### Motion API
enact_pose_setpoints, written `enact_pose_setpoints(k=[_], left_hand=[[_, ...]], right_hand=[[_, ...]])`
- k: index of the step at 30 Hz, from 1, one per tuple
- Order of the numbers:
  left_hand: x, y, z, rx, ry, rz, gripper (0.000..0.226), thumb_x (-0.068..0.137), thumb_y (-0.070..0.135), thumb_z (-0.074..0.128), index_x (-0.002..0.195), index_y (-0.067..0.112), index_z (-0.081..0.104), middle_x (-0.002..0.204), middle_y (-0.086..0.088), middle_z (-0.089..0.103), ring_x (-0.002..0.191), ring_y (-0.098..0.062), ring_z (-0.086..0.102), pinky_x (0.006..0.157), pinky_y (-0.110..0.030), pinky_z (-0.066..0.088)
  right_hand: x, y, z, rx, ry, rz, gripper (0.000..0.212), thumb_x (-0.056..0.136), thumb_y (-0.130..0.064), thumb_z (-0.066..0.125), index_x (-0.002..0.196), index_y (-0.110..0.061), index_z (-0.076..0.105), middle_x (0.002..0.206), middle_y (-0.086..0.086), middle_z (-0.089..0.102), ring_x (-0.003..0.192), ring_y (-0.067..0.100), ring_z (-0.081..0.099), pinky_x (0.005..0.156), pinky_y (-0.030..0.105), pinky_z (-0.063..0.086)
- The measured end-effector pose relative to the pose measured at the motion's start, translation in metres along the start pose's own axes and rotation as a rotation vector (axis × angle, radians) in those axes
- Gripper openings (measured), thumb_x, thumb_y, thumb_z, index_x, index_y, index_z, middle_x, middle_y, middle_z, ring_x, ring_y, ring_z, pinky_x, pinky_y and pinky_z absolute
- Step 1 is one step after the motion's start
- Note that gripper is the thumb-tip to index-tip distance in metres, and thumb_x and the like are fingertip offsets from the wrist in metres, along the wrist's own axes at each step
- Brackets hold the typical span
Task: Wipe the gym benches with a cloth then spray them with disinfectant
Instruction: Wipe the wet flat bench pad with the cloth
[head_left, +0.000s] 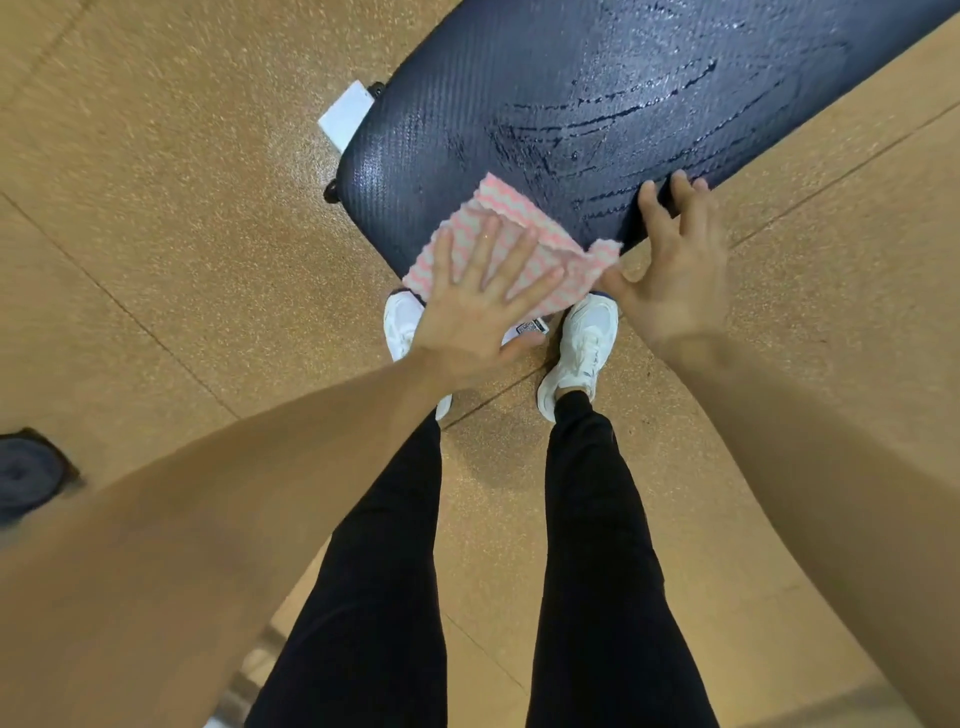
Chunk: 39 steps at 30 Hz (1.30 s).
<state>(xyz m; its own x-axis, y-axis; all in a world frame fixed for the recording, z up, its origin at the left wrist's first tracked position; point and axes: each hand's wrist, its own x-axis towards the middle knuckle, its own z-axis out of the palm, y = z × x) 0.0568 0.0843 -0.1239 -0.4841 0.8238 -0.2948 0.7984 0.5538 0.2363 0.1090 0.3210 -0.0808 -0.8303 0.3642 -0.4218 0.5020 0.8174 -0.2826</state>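
While the left hand (480, 317) lies flat with fingers spread on the cloth (511, 249), pressing it onto the near end of the bench (597, 104), its grip is apart: nothing is pinched, the palm alone pins the fabric. The right hand (675, 270) is also apart in its grip, fingers hooked loosely over the bench's near side edge just beside the cloth, apparently steadying. One corner of the cloth hangs off the pad edge between the two hands.

The bench's long axis runs away from the person, up and to the right in the view, and wet streaks cover the pad farther along that line. From the left hand, then, the unwiped or still-wet length lies ahead and to the right. The left hand is the one on the cloth, so the next stroke likely falls to it, pushed along the pad's length rather than across. No spray bottle is in view; the wiping step seems to be in hand. White shoes (582, 348) stand on the floor (156, 234) at the bench's end.
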Motion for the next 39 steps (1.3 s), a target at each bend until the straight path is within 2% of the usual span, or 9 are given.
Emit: enact_pose_setpoints(k=[4, 8, 13, 17, 21, 26, 29, 34, 39], left_hand=[[0.009, -0.026, -0.006, 0.021, -0.001, 0.011, 0.071, 0.102, 0.074, 0.03, 0.165, 0.044, 0.017, 0.174, -0.009, 0.014, 0.156, -0.054, 0.012, 0.116, -0.081, 0.009], [0.033, -0.058, -0.026, 0.037, 0.024, -0.179, 0.073, 0.098, 0.079, 0.026, 0.163, 0.047, 0.018, 0.174, -0.014, 0.016, 0.154, -0.059, 0.012, 0.114, -0.083, 0.009], [0.087, -0.085, -0.057, -0.022, 0.027, -0.379, 0.073, 0.098, 0.081, 0.025, 0.163, 0.05, 0.014, 0.175, -0.017, 0.006, 0.155, -0.058, 0.002, 0.113, -0.083, 0.005], [0.133, -0.088, -0.075, -0.005, -0.022, -0.298, 0.081, 0.096, 0.083, 0.017, 0.165, 0.042, 0.001, 0.174, -0.018, -0.003, 0.159, -0.048, -0.003, 0.116, -0.082, 0.003], [0.151, -0.053, -0.071, 0.051, -0.019, -0.146, 0.086, 0.097, 0.082, 0.017, 0.167, 0.033, 0.003, 0.176, -0.012, 0.001, 0.16, -0.044, -0.001, 0.118, -0.079, 0.002], [0.121, 0.005, -0.04, 0.053, -0.044, -0.029, 0.083, 0.098, 0.078, 0.025, 0.167, 0.035, 0.006, 0.176, -0.01, 0.001, 0.16, -0.045, -0.002, 0.12, -0.075, 0.002], [0.098, 0.026, -0.025, 0.081, -0.061, 0.024, 0.079, 0.101, 0.073, 0.025, 0.167, 0.034, 0.006, 0.176, -0.01, 0.0, 0.16, -0.045, -0.003, 0.121, -0.075, 0.002], [0.102, 0.011, -0.029, 0.043, -0.014, 0.086, 0.074, 0.101, 0.071, 0.025, 0.166, 0.035, 0.02, 0.175, -0.006, 0.012, 0.16, -0.042, 0.006, 0.122, -0.073, 0.004], [0.16, -0.023, -0.056, 0.044, -0.015, -0.247, 0.08, 0.096, 0.082, 0.022, 0.165, 0.044, 0.006, 0.176, -0.006, 0.002, 0.16, -0.042, 0.0, 0.119, -0.076, 0.0]], right_hand=[[0.004, 0.012, -0.01, -0.008, -0.048, -0.063, 0.08, 0.084, -0.041, 0.077, 0.152, -0.019, 0.041, 0.164, 0.014, 0.023, 0.153, 0.036, 0.019, 0.118, 0.058, 0.028], [0.013, 0.019, -0.018, -0.038, -0.072, -0.08, 0.07, 0.086, -0.027, 0.076, 0.149, -0.023, 0.046, 0.168, 0.011, 0.016, 0.155, 0.035, 0.011, 0.12, 0.058, 0.026], [0.018, 0.022, -0.018, -0.02, -0.088, -0.068, 0.065, 0.089, -0.022, 0.072, 0.149, -0.025, 0.047, 0.169, 0.007, 0.016, 0.156, 0.031, 0.01, 0.121, 0.057, 0.024], [0.02, 0.029, -0.013, -0.005, -0.043, -0.104, 0.064, 0.088, -0.022, 0.074, 0.147, -0.025, 0.05, 0.168, 0.006, 0.021, 0.155, 0.033, 0.014, 0.122, 0.056, 0.022], [0.022, 0.035, -0.007, 0.155, 0.039, -0.119, 0.053, 0.087, -0.02, 0.075, 0.137, -0.018, 0.061, 0.161, 0.006, 0.036, 0.149, 0.034, 0.028, 0.119, 0.056, 0.028], [0.025, 0.041, -0.018, 0.363, 0.307, 0.117, 0.029, 0.09, -0.016, 0.068, 0.118, -0.011, 0.07, 0.139, 0.009, 0.057, 0.13, 0.029, 0.051, 0.111, 0.043, 0.041], [0.037, 0.05, -0.03, 0.324, 0.315, 0.157, 0.036, 0.089, -0.023, 0.068, 0.123, -0.011, 0.066, 0.144, 0.01, 0.052, 0.133, 0.029, 0.047, 0.113, 0.04, 0.038], [0.073, 0.07, -0.05, 0.209, 0.23, 0.14, 0.075, 0.085, -0.042, 0.075, 0.148, -0.012, 0.046, 0.164, 0.013, 0.027, 0.152, 0.032, 0.024, 0.122, 0.048, 0.025], [0.1, 0.099, -0.069, 0.156, 0.213, 0.091, 0.077, 0.086, -0.05, 0.072, 0.151, -0.017, 0.045, 0.167, 0.013, 0.022, 0.155, 0.033, 0.017, 0.123, 0.052, 0.022]])
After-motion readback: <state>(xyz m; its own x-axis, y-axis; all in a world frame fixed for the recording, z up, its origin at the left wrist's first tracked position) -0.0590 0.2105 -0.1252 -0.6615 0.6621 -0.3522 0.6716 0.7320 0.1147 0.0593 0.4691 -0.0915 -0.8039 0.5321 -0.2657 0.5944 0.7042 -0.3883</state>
